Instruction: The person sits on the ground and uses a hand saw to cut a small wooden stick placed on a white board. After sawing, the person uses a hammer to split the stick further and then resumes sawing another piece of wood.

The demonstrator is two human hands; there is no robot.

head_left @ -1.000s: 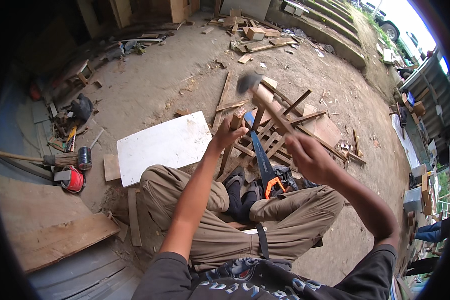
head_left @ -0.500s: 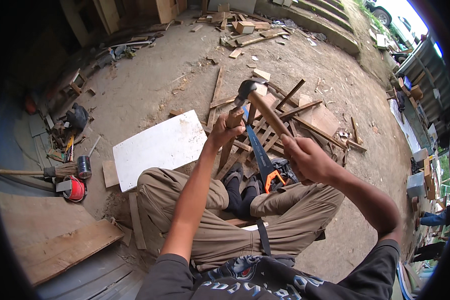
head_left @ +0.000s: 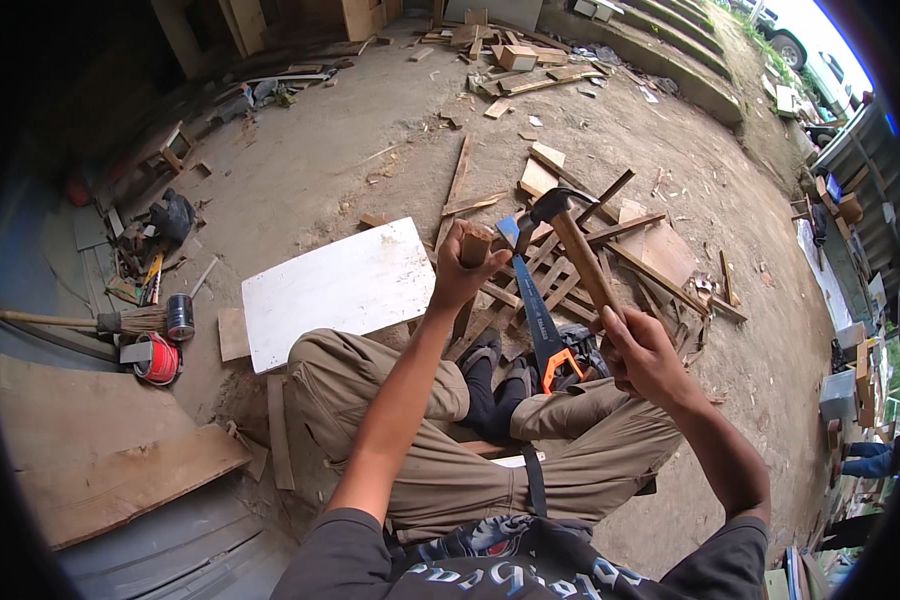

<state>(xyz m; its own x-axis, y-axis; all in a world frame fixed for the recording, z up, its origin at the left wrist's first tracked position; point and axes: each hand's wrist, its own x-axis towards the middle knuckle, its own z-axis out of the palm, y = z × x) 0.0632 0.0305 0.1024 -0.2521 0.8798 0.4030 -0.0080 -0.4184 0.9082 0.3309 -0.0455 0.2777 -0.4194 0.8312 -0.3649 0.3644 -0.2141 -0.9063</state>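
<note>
Left hand (head_left: 456, 275) around wooden stick (head_left: 476, 247), right hand (head_left: 638, 355) around hammer (head_left: 582, 252), above littered ground (head_left: 315, 160)

Broom (head_left: 133, 320) (dark can (head_left: 180, 317) beside it).

Dusty brown floor (head_left: 350, 150), concrete steps (head_left: 675, 50) beyond, corrugated wall (head_left: 875, 155) at right, bright daylight (head_left: 836, 32) upper right

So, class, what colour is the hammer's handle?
The hammer's handle is brown, shown best in the head view.
</note>
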